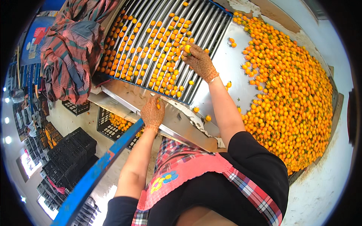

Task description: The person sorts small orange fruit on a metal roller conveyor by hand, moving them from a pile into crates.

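Rows of small orange citrus fruits (166,39) lie on a metal roller conveyor (151,11). Over its right part is my right hand (201,64), in a thin brown patterned glove, with its fingers closed on a yellower citrus fruit (187,48). My left hand (152,115), gloved the same way, is near the conveyor's front edge, above a metal ledge. Its fingers are curled around a citrus fruit (158,105), which shows between thumb and fingers.
A big heap of the same fruits (290,94) covers the metal table (235,64) on the right. A blue bar (102,162) slants past my left forearm. Below the ledge stands a black crate (103,124) holding fruits. Stacked crates (71,150) and a plaid cloth (73,56) are at left.
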`<state>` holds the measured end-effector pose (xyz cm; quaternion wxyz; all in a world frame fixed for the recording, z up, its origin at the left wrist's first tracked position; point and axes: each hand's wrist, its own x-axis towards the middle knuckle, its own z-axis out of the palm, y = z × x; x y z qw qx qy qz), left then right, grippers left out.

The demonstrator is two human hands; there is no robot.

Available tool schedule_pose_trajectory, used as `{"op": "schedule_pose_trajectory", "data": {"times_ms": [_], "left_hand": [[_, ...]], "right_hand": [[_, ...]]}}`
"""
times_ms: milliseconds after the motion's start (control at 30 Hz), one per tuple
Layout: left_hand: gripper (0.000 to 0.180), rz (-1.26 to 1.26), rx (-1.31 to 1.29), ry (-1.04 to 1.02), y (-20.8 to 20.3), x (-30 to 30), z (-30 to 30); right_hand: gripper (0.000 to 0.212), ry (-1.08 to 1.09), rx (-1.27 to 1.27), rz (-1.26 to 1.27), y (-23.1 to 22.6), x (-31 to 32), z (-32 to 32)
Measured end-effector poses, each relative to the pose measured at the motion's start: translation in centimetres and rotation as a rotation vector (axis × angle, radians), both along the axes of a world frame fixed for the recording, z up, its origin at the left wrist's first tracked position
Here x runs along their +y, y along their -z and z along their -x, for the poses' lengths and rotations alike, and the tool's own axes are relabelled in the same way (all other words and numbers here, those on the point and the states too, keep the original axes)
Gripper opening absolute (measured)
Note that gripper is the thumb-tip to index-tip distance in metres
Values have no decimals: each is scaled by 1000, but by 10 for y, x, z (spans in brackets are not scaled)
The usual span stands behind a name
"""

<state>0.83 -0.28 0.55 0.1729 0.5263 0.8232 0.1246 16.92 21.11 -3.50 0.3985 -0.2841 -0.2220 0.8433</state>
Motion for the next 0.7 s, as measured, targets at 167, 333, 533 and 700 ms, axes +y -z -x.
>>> {"op": "schedule_pose_trajectory", "data": {"times_ms": [167, 333, 533, 700], "left_hand": [[25, 61, 13, 52, 3, 0, 3], [29, 5, -271, 110, -4, -14, -4], [36, 119, -965, -81, -38, -42, -31], [32, 142, -1166, -294, -67, -86, -12]], "right_hand": [[27, 75, -1, 13, -43, -52, -21], [38, -26, -630, -420, -29, -89, -49], [39, 91, -417, -138, -81, -136, -53], [74, -264, -827, -400, -102, -140, -59]]}}
